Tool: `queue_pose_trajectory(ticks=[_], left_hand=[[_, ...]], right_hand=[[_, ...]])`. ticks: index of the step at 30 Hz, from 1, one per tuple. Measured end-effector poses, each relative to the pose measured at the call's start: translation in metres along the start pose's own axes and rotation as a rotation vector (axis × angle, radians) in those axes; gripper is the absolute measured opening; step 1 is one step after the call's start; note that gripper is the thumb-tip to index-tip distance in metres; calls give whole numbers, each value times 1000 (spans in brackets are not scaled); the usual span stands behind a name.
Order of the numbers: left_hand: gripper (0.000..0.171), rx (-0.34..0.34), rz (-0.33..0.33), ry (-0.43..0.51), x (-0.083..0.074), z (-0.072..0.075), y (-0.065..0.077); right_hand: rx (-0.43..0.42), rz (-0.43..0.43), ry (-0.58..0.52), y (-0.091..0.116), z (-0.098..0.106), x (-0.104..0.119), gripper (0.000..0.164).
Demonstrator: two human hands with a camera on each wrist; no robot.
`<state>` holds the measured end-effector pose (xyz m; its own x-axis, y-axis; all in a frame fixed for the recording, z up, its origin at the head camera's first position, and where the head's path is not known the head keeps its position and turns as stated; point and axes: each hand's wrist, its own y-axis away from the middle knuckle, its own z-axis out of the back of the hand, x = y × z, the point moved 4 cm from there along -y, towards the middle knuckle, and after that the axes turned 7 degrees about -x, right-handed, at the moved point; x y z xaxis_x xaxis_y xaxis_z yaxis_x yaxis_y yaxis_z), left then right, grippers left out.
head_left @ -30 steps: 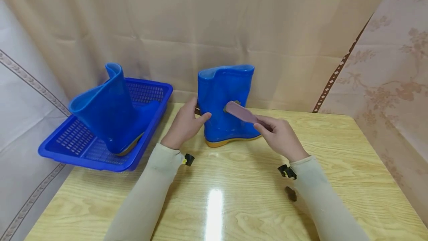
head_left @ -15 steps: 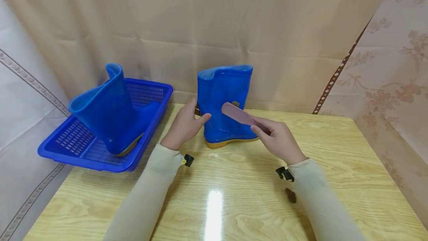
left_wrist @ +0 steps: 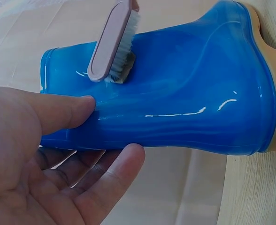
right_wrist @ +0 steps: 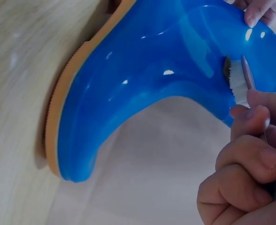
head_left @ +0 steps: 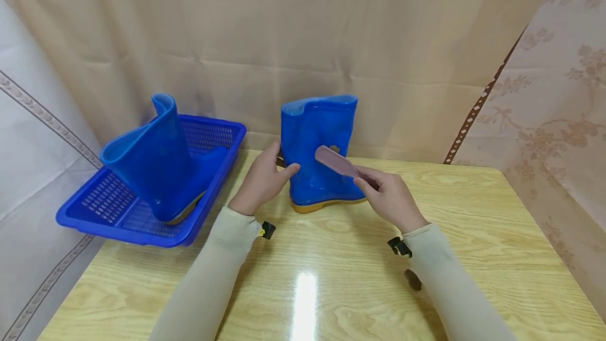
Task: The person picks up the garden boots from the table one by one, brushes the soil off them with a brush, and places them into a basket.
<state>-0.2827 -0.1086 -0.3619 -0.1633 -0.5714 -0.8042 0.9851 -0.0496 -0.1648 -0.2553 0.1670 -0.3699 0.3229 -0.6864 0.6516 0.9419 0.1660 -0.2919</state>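
A blue rain boot [head_left: 319,125] with a yellow-orange sole stands upright near the table's back edge, toe to the right. My left hand [head_left: 261,184] grips its shaft from the left, thumb on the near side and the other fingers curled behind, partly hidden. In my right hand [head_left: 392,201] is the handle of a scrub brush [head_left: 335,162] with a dull pink back. Its white bristles [left_wrist: 125,47] press against the shaft, right at a brownish patch [head_left: 334,149]. The right wrist view shows the fingers curled tightly around the handle.
To the left, a blue plastic basket [head_left: 78,223] holds a second blue boot [head_left: 163,167], tilted, its toe toward the back right. A beige curtain [head_left: 402,67] hangs behind the wood-grain table [head_left: 360,283]. Patterned cloth [head_left: 563,136] closes off the right side.
The brush and right hand have shifted slightly left and down along the shaft, leaving more of the brownish patch in sight. My left hand keeps its hold on the boot.
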Motion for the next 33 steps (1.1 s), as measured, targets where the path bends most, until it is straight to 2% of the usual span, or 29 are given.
queue_pose_trajectory(ticks=[4,12,16,21,26,30,33], left_hand=[[52,5,0,6,-1,0,0],[51,11,-2,10,-1,0,1],[50,8,-8,7,-1,1,1],[50,10,-14,2,-3,1,2],[51,10,-14,-10,-3,2,3],[48,6,-32,-18,-3,1,2],[46,4,-49,-15,-3,0,1]], right_hand=[[8,-28,-8,5,4,-4,39],[3,-25,14,13,10,-12,37],[-19,20,3,15,11,-13,34],[-34,80,-24,11,2,2,34],[-84,78,97,6,-5,21,36],[-145,79,209,9,0,31,35],[-158,87,244,13,5,33,34]])
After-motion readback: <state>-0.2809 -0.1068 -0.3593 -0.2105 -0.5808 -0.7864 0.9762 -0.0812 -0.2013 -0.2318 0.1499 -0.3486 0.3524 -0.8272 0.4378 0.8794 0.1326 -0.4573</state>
